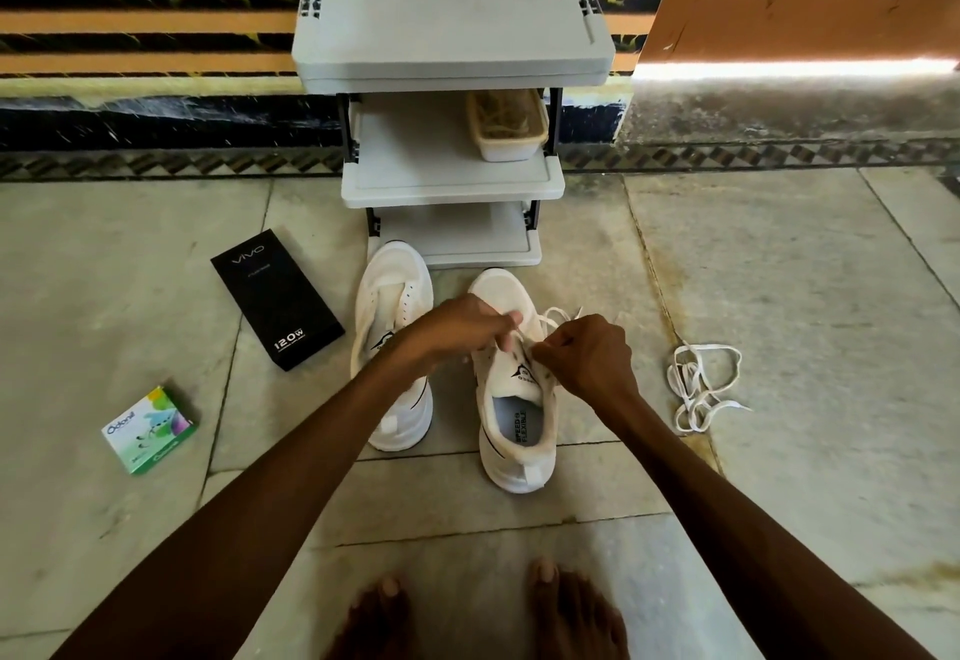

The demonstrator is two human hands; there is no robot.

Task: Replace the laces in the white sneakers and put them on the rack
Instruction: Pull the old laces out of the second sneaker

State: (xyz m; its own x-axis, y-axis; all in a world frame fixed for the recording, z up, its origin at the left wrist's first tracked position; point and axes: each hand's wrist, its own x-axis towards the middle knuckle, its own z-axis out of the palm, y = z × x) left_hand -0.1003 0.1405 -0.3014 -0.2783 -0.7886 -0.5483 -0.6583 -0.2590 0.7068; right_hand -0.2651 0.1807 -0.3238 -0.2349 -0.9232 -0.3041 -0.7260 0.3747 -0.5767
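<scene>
**Working the Lace at the Upper Eyelets**

The fingertips of the left hand (462, 329) are pinched together on a strand of the lace (557, 315). Those of the right hand (589, 355) are curled and closed on another strand just beside them. Directly beneath both grips the laced sneaker (511, 451) is set on the floor, toe pointing away. Just beside the left wrist the unlaced sneaker (395, 274) is seen. Well beyond the right hand a loose lace (693, 402) lies tangled. Ahead of the fingertips stands the rack (452, 191). The step is judged best done with the strand drawn straight through its eyelet, kept flat and untwisted, while the shoe is steadied.
</scene>
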